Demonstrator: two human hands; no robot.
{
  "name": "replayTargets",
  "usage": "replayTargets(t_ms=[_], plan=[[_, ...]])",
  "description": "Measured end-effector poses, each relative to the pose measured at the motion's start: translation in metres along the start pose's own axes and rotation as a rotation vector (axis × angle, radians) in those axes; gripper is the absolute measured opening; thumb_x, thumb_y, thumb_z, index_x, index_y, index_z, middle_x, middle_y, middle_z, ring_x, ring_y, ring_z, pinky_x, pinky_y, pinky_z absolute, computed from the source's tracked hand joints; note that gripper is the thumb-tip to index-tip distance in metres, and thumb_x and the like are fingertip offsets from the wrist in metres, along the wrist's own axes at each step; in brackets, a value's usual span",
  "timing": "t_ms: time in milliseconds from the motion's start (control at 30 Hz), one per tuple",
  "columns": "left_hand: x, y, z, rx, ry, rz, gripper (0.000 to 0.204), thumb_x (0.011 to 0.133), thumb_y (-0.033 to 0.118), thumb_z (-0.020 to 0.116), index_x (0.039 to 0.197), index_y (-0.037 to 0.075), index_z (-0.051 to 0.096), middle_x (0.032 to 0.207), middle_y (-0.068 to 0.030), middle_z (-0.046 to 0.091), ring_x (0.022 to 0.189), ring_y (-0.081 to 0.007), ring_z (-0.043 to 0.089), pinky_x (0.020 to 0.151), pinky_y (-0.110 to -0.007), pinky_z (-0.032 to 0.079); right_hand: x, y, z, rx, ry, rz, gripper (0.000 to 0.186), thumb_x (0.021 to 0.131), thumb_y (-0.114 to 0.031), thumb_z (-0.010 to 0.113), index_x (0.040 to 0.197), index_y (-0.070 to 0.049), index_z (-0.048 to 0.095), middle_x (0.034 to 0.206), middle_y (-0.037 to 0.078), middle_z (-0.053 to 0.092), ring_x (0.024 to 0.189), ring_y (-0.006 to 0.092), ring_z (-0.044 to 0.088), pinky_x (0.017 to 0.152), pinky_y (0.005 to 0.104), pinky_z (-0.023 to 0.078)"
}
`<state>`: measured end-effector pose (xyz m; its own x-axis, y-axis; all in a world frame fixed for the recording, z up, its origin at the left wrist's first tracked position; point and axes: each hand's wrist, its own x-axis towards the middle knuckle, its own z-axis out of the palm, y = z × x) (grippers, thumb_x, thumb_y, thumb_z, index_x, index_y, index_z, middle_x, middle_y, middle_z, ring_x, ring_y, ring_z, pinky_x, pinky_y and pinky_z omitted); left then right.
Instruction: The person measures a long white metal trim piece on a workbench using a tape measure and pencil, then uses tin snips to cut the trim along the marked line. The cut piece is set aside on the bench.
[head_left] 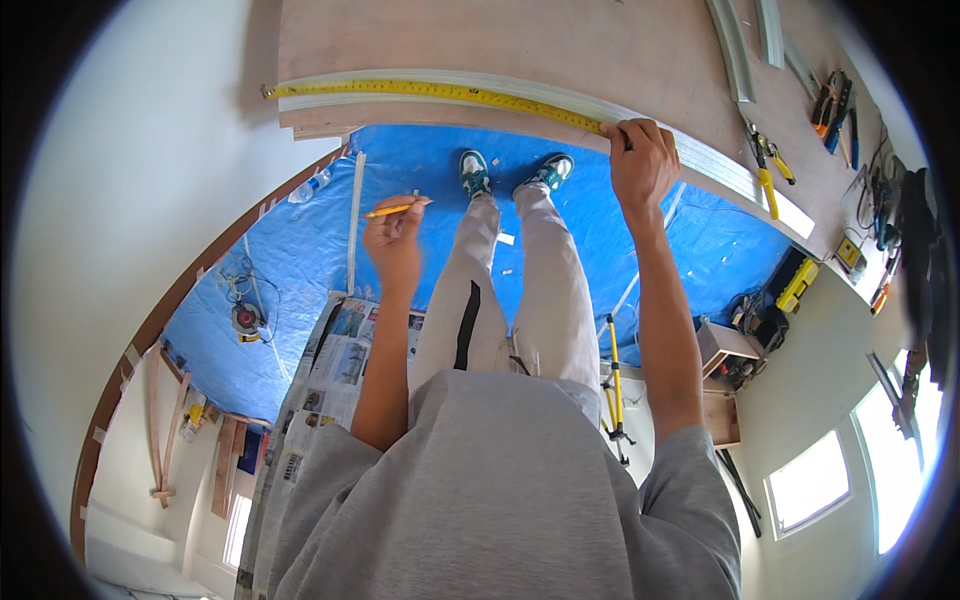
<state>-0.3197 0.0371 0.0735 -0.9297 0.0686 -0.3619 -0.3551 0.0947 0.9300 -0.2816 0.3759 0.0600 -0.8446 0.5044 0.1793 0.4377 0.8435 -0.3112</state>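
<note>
A yellow tape measure (455, 92) is stretched along a long pale metal strip (350, 98) at the near edge of the wooden worktop (500, 40). Its hooked end sits at the strip's left end. My right hand (643, 165) is closed round the other end of the tape, over the strip; the case is mostly hidden by the fingers. A yellow pencil (398, 208) is pinched in my left hand (393, 245), its point toward the right. That hand is held over the floor, apart from the strip and the worktop.
Snips with yellow handles (768, 170), pliers (832, 110) and metal channel pieces (735, 50) lie on the worktop's right side. A blue sheet (310, 240) covers the floor, with a plastic bottle (311, 185), a corded tool (247, 320) and a yellow-black tripod (617, 395) about.
</note>
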Motion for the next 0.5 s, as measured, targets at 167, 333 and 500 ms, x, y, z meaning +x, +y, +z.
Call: replayTargets(t_ms=[167, 333, 500], plan=[[0.007, 0.002, -0.017, -0.59, 0.057, -0.164, 0.013, 0.103, 0.018, 0.058, 0.111, 0.008, 0.056, 0.087, -0.0083, 0.062, 0.087, -0.0169, 0.062, 0.079, -0.032, 0.052, -0.033, -0.024, -0.036, 0.113, -0.177, 0.225, 0.016, 0.081, -0.025, 0.081, 0.08, -0.009, 0.078, 0.088, 0.007, 0.072, 0.086, 0.0311, 0.067, 0.074, 0.0447, 0.052], [0.016, 0.038, -0.011, -0.768, -0.13, -0.169, 0.025, 0.106, 0.03, 0.057, 0.111, 0.006, 0.059, 0.072, 0.0022, 0.046, 0.065, -0.0089, 0.042, 0.061, -0.027, 0.034, -0.103, -0.068, -0.082, 0.256, -0.449, 0.527, 0.024, 0.08, -0.031, 0.084, 0.085, -0.008, 0.08, 0.081, 0.012, 0.074, 0.075, 0.033, 0.071, 0.068, 0.0435, 0.053], [-0.008, 0.079, 0.018, -0.258, 0.042, -0.128, 0.031, 0.105, 0.032, 0.065, 0.098, 0.002, 0.068, 0.065, 0.0094, 0.041, 0.059, -0.0017, 0.035, 0.053, -0.024, 0.025, -0.156, -0.112, -0.127, 0.264, -0.526, 0.576, 0.03, 0.083, -0.035, 0.082, 0.088, -0.006, 0.08, 0.077, 0.011, 0.076, 0.072, 0.0277, 0.073, 0.068, 0.0398, 0.055]])
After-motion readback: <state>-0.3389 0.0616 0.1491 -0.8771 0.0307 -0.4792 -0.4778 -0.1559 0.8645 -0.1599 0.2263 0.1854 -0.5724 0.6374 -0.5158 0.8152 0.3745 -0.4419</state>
